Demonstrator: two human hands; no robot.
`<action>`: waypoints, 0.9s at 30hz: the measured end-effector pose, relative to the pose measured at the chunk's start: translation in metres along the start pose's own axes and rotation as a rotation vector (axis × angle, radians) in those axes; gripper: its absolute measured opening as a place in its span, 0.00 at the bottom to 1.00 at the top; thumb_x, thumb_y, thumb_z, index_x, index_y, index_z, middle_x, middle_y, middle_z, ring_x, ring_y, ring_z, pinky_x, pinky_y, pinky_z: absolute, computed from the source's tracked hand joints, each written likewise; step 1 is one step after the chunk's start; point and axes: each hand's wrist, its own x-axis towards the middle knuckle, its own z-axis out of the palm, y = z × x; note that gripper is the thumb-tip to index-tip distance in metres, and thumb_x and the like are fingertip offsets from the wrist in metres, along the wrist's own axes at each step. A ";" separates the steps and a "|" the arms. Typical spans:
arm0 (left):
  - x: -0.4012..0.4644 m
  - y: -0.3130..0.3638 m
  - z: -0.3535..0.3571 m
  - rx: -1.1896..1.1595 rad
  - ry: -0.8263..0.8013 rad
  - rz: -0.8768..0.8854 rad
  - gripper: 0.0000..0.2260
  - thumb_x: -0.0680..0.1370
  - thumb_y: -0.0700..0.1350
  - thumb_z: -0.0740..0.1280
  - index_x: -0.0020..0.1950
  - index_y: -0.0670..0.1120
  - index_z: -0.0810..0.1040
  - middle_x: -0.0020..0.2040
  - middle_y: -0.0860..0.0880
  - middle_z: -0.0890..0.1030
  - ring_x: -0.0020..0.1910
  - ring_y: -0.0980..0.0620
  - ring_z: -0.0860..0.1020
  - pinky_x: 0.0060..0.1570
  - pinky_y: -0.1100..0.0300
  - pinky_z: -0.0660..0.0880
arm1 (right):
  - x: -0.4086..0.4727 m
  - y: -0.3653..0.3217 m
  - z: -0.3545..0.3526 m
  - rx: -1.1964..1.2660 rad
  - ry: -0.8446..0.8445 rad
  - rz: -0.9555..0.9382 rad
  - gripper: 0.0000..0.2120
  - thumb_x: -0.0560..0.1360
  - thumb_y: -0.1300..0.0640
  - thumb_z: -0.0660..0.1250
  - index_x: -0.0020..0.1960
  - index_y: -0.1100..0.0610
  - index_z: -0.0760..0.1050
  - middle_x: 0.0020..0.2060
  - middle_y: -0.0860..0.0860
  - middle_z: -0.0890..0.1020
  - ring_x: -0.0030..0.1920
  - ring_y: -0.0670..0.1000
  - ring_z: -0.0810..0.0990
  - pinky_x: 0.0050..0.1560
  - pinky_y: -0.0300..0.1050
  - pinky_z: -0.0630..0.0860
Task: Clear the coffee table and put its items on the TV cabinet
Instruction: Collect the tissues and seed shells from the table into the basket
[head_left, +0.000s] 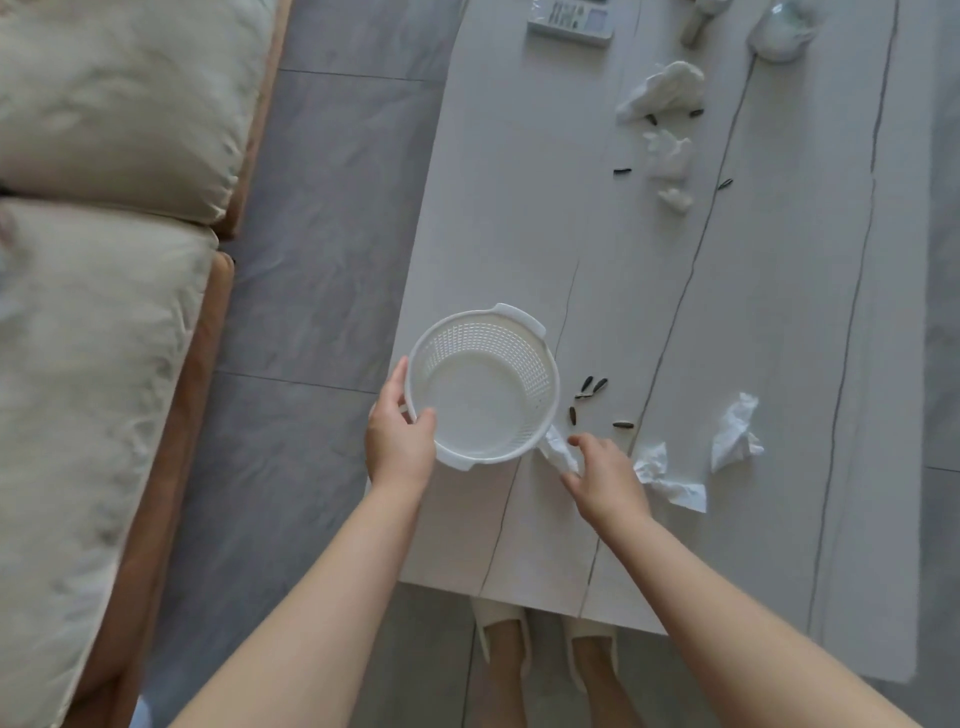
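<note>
A white perforated plastic basket (483, 384) sits empty at the near left corner of the white coffee table (519, 208). My left hand (400, 436) grips its near-left rim, thumb inside. My right hand (602, 478) pinches a crumpled white tissue (558, 449) beside the basket's right side. Dark sunflower seed shells (592, 387) lie just right of the basket. More crumpled tissues (732, 431) lie near my right hand, and others (667, 91) lie farther up the table with scattered shells.
A white remote control (571, 18) and a clear wrapped object (779, 26) lie at the table's far end. A cream sofa (104, 260) with a wooden frame stands at the left, grey tiled floor (332, 208) between. My slippered feet (545, 649) stand at the table's near edge.
</note>
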 end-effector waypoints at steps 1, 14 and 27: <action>0.003 -0.002 0.000 0.007 0.000 0.013 0.29 0.74 0.36 0.64 0.72 0.58 0.66 0.62 0.53 0.75 0.49 0.59 0.75 0.59 0.56 0.74 | 0.003 -0.002 0.007 -0.020 0.014 0.006 0.21 0.77 0.54 0.63 0.69 0.53 0.65 0.65 0.54 0.72 0.66 0.55 0.69 0.60 0.52 0.72; 0.005 -0.005 0.003 0.028 -0.011 0.050 0.27 0.76 0.37 0.63 0.72 0.58 0.66 0.65 0.54 0.76 0.52 0.53 0.77 0.53 0.59 0.72 | 0.003 -0.002 0.007 0.350 0.203 0.240 0.09 0.77 0.58 0.59 0.55 0.55 0.75 0.50 0.52 0.81 0.48 0.55 0.78 0.45 0.46 0.72; -0.031 0.021 0.014 0.121 -0.047 0.032 0.27 0.76 0.38 0.61 0.73 0.58 0.65 0.64 0.49 0.74 0.50 0.51 0.74 0.48 0.58 0.70 | -0.046 -0.045 -0.067 0.659 0.236 -0.134 0.11 0.78 0.53 0.63 0.60 0.51 0.76 0.47 0.46 0.79 0.38 0.46 0.82 0.45 0.42 0.79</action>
